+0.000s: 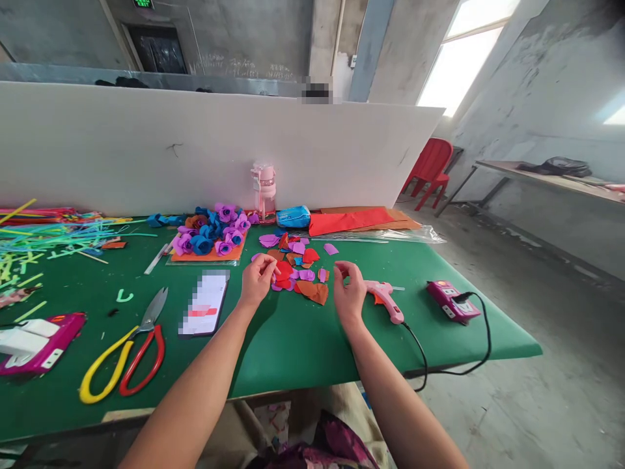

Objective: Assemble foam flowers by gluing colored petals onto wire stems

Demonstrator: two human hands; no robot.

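Note:
My left hand (pixel 258 283) is closed in a pinch at the left edge of a pile of cut crepe-paper petals. A red petal (pixel 284 271) lies right beside its fingertips, and whatever the pinch holds is too small to make out. To the right of the pile, my right hand (pixel 349 294) hovers with curled fingers, thumb close to the forefinger; anything between them is hidden. Between the hands are purple petals (pixel 306 275) and a brown petal (pixel 313 292). Just right of my right hand, a pink glue gun (pixel 385 298) lies on the green table (pixel 293 358).
Scissors (pixel 141 345), a phone (pixel 204 305) and a purple power strip (pixel 53 342) lie left. Finished paper flowers (pixel 209 228), a pink bottle (pixel 264 192) and red paper (pixel 349 220) line the white board (pixel 195 143). A corded power strip (pixel 453 301) sits near the right edge.

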